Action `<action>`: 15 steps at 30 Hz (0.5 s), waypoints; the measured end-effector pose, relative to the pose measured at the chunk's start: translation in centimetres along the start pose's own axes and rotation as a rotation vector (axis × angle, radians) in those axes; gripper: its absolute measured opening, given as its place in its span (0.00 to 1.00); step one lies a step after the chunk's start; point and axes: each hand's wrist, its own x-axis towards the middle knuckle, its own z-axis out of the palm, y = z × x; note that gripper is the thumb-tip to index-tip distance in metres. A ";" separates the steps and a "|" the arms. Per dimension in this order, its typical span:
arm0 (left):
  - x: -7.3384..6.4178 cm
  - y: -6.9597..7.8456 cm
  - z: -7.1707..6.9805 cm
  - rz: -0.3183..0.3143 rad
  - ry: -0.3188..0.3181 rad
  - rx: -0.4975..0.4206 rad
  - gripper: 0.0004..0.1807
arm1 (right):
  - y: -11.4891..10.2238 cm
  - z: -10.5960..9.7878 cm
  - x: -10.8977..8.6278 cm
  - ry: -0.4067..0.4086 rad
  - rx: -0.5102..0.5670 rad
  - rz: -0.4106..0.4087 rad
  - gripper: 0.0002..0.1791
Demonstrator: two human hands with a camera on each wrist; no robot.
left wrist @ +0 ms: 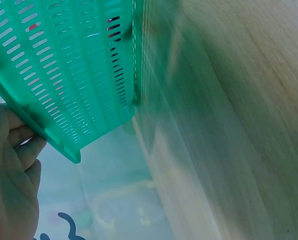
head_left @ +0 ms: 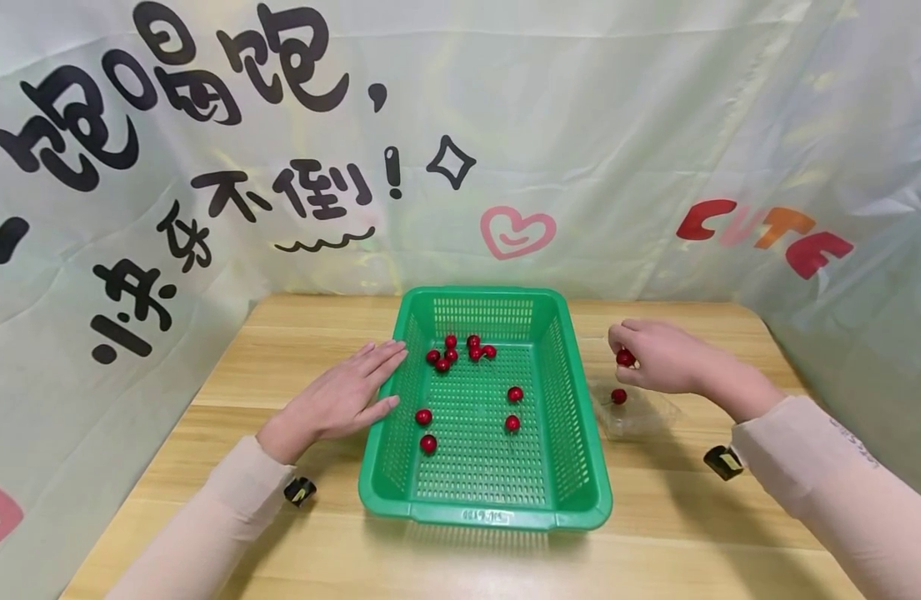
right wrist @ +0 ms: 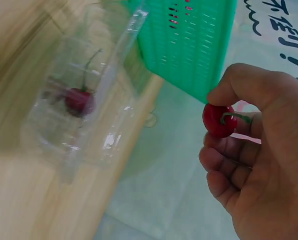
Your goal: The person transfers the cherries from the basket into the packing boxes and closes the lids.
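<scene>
A green plastic basket (head_left: 486, 517) stands mid-table with several red cherries (head_left: 442, 364) on its slotted floor. My left hand (head_left: 347, 387) rests on the basket's left rim, its fingers straight. On the other side, my right hand (head_left: 666, 357) pinches one cherry (right wrist: 219, 120) between thumb and fingers, its green stem pointing toward the palm. That hand is above a clear plastic box (head_left: 628, 421) to the right of the basket. Another cherry (right wrist: 79, 102) with a stem lies inside the box.
The wooden table (head_left: 302, 533) runs under everything. A pale cloth (head_left: 618, 150) with lettering and a heart hangs behind the table and along its sides. The clear box sits close against the basket's right wall.
</scene>
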 end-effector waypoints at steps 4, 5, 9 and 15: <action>0.0 0.0 0.0 -0.004 -0.004 -0.002 0.37 | 0.7 0.9 -0.4 -0.062 0.036 0.022 0.10; 0.0 0.0 0.0 -0.004 -0.003 -0.001 0.37 | 0.9 1.1 -0.5 -0.076 0.045 0.028 0.11; 0.0 0.0 0.0 -0.002 0.004 -0.001 0.37 | 1.4 2.4 -0.8 -0.115 0.062 0.042 0.13; 0.0 0.0 0.1 0.003 0.011 0.003 0.37 | 1.6 4.3 -1.1 -0.140 0.069 0.029 0.13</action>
